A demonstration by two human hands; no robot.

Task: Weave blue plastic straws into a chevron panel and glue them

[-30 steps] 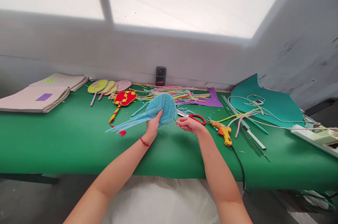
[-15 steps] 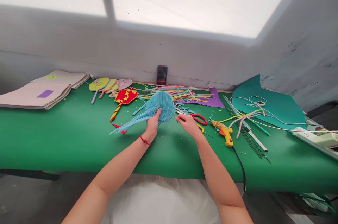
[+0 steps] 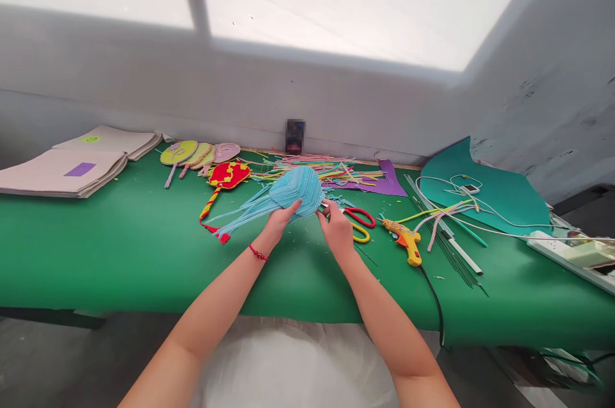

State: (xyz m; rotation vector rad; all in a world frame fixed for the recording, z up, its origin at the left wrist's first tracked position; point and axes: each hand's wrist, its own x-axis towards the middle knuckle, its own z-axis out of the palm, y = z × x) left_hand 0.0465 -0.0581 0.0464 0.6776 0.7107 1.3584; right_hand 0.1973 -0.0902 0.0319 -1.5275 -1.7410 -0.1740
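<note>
A light-blue fan shape of pipe cleaners [image 3: 296, 191], laid side by side in an angled pattern, is held above the table. Loose pipe-cleaner ends trail from it to the left. My left hand [image 3: 282, 219] grips its lower edge, thumb on the near face and the other fingers hidden behind. At the right edge my right hand [image 3: 337, 228] is closed in a pinch, touching the fan. What lies between those fingertips is too small to make out. Just right of this hand are scissors [image 3: 361, 217] with red and yellow handles, their blades partly hidden.
Behind the fan is a pile of coloured pipe cleaners [image 3: 331, 168]. Left are a red-and-yellow fan [image 3: 229, 175], several pale fans [image 3: 179, 152] and an open book [image 3: 52, 171]. Right lie a yellow glue gun [image 3: 408, 244], thin wires [image 3: 456, 261] and a power strip [image 3: 552, 244].
My right hand has moved in against the fan's right edge; a thin dark tip showed there before. The fan has turned slightly and shifted right, its trailing ends spreading more.
</note>
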